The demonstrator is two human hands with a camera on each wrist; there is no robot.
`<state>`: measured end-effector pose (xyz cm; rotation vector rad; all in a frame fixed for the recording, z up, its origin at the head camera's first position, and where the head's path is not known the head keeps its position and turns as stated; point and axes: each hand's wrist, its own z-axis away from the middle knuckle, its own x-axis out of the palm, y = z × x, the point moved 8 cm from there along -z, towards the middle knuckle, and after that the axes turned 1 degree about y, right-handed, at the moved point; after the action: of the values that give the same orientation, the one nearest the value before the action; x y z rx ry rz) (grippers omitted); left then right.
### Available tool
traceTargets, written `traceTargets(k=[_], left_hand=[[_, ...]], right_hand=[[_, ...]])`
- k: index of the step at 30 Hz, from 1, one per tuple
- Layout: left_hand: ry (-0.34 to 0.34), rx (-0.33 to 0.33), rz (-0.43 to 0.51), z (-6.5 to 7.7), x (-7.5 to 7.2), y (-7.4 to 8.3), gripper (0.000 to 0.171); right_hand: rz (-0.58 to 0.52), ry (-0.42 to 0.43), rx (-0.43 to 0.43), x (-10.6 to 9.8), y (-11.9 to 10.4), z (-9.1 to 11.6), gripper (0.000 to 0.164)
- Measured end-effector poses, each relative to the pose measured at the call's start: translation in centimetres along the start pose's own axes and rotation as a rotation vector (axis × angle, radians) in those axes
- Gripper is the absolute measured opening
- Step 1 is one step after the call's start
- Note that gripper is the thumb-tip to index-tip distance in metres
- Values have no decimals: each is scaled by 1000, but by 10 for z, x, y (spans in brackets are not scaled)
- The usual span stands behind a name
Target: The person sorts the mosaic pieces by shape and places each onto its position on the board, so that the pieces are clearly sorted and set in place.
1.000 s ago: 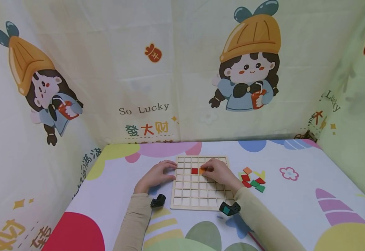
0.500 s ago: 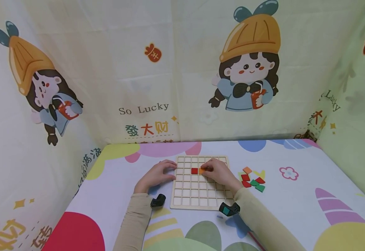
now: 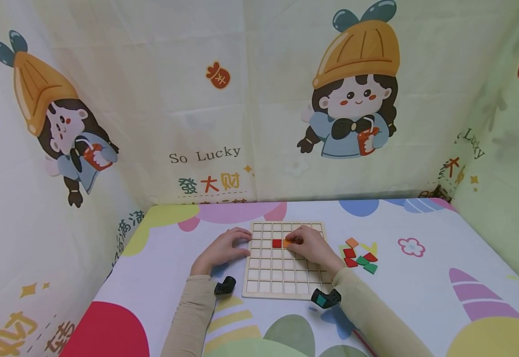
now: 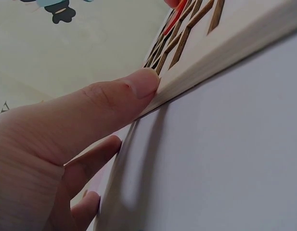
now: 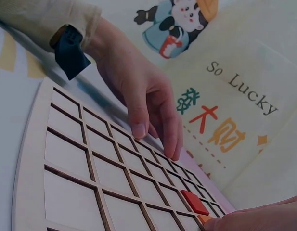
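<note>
A pale wooden grid board (image 3: pixel 264 274) lies on the table in front of me. One red square tile (image 3: pixel 277 243) sits in a cell of its upper part. Just right of it, my right hand (image 3: pixel 311 246) pinches an orange tile (image 3: pixel 286 244) at the neighbouring cell, its fingers hiding part of the tile. In the right wrist view, the fingertip overlaps the orange tile (image 5: pixel 203 219) beside the red one. My left hand (image 3: pixel 223 250) rests at the board's left edge, thumb and fingers spread along it. The thumb (image 4: pixel 141 84) touches the edge in the left wrist view.
Right of the board lies a loose group of tiles: an orange square (image 3: pixel 352 242), several red pieces (image 3: pixel 350 253) and green pieces (image 3: pixel 370 268). Patterned cloth walls (image 3: pixel 268 114) stand behind and beside the table. A thin red stick-like thing (image 3: pixel 364 342) shows by the right forearm.
</note>
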<state>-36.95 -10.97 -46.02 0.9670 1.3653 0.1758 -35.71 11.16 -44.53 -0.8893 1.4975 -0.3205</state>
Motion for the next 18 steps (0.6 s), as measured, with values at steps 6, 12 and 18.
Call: traceTargets(k=[6,12,18], left_hand=[[2,1,0,0,0,-1,40],[0,7,-8,-1,0,-2,40],[0,13,-3,-1,0,-2,40]], right_hand=[[9,4,3,0,1,0,21],[14,2,2,0,1,-1,21],[18,4,-8,0,1,-1,20]])
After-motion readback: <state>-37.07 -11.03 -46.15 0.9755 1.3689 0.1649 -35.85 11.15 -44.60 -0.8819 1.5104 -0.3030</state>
